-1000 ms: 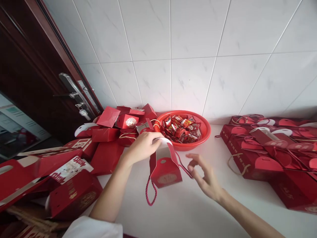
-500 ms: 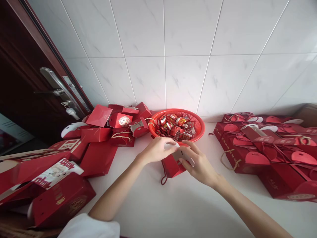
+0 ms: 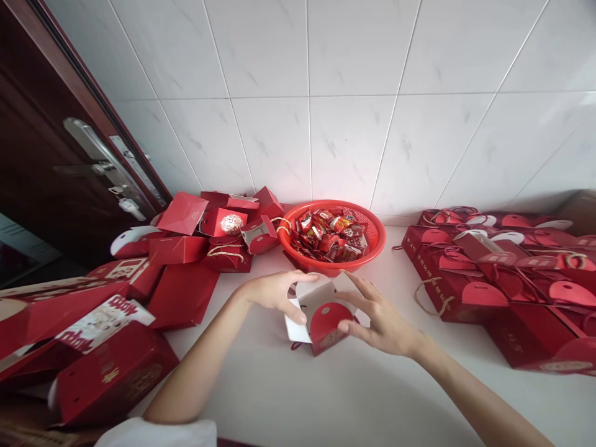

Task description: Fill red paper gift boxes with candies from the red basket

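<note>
An opened red gift box (image 3: 331, 328) sits on the counter in front of me, its white inside showing and its flaps folded outward. A rounded red flap with a hole stands at its front. My left hand (image 3: 274, 297) holds the box's left side, the thumb on a white flap and the fingers toward the back. On the right side, my right hand (image 3: 384, 318) grips the box, thumb near the front flap and fingers over the right flap. A red cord shows under the box's left corner. Just behind stands a red plastic basket (image 3: 378, 248) of wrapped candies (image 3: 328, 236).
Loose red boxes (image 3: 181, 295) are heaped on the left, some with rope handles. Rows of red boxes with cords (image 3: 470, 292) fill the right side of the white counter (image 3: 288, 397). A tiled wall (image 3: 354, 143) rises behind, and a dark door (image 3: 41, 155) stands at far left.
The box's flaps, brought together at the top before, are now spread apart, and its inside shows. My hands have moved apart to its two sides, and the box has turned and come slightly nearer.
</note>
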Demonstrator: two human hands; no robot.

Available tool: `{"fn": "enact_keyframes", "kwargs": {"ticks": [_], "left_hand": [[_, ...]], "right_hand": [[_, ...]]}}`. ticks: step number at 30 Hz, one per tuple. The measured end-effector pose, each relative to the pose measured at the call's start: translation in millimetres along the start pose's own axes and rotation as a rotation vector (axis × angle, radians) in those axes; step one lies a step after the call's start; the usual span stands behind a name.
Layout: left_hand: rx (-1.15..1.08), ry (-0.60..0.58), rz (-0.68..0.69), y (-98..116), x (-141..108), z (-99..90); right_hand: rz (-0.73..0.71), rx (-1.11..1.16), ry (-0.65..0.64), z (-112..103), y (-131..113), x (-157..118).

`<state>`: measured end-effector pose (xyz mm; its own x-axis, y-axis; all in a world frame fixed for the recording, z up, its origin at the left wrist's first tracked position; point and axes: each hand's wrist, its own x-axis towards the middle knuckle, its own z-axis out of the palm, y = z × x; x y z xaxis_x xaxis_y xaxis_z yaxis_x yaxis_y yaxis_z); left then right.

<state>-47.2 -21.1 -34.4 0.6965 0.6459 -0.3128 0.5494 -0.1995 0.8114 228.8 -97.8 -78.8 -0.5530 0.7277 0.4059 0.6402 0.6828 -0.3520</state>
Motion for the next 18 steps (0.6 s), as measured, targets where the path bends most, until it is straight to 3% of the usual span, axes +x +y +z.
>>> {"fn": "enact_keyframes", "kwargs": {"ticks": [3, 9, 13, 18], "left_hand": [[0.031, -0.025, -0.019, -7, -2, 2.4], [-0.024, -0.058, 0.051, -10, 2, 9.5], [-0.106, -0.089, 0.049, -9, 5, 11.9], [-0.208, -0.157, 0.08, -8, 6, 14.1]], "right_hand": [[-0.105, -0.028, 0.019, 0, -1, -2], [-0.227, -0.094, 0.228, 10, 1, -14], [-0.36, -0.036, 0.203, 11, -1, -22], [-0.188, -0.016, 0.236, 7, -2, -25]]}}
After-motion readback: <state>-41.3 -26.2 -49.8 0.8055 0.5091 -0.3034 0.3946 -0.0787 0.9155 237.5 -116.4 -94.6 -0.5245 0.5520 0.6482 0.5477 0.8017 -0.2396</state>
